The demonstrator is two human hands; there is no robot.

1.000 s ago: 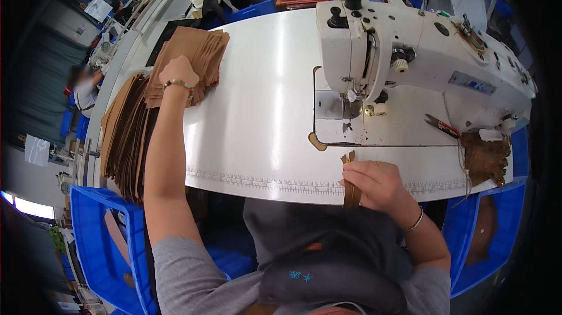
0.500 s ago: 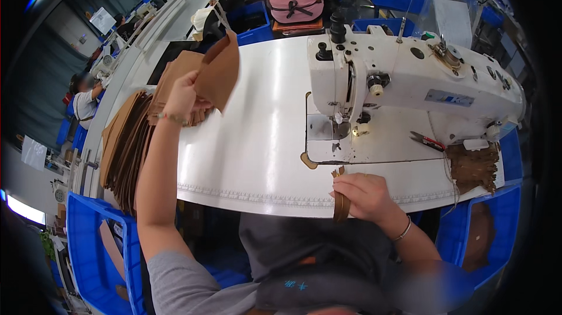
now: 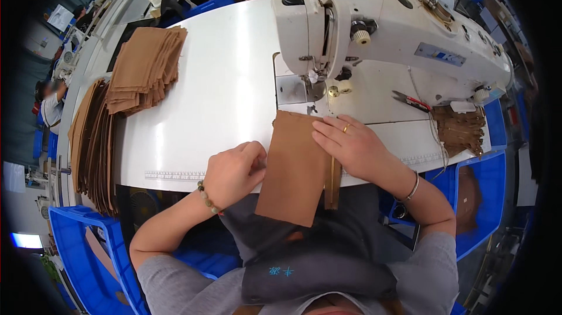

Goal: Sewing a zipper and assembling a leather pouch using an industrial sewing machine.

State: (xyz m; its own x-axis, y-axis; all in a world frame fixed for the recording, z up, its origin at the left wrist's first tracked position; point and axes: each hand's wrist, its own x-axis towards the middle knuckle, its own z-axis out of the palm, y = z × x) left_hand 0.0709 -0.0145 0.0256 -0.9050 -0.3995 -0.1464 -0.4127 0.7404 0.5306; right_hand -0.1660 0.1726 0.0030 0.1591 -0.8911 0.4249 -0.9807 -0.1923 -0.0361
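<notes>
A brown rectangular panel [image 3: 293, 168], which looks like fabric or thin leather, lies at the table's front edge, its lower part overhanging toward my apron. My left hand [image 3: 233, 173] is closed, fingers curled in, right beside the panel's left edge; nothing shows in it. At the opposite edge, my right hand [image 3: 354, 146] holds a brown zipper strip [image 3: 332, 186] against the panel, its fingers partly over the panel. The strip's lower end hangs over the table edge; its upper part is hidden under the hand. Just beyond the panel is the sewing machine's needle area [image 3: 313, 89].
The white sewing machine [image 3: 386, 28] fills the far right. A stack of brown panels [image 3: 146, 63] and a row of folded brown pieces [image 3: 96, 145] occupy the left. Red-handled snips [image 3: 413, 102] and a brown bundle [image 3: 459, 130] lie right. Blue bins [image 3: 88, 256] flank the table.
My left hand has brought one brown panel from the stack to the front edge, next to the zipper strip. My right hand has spread its fingers over the panel's edge. The view has shifted.
</notes>
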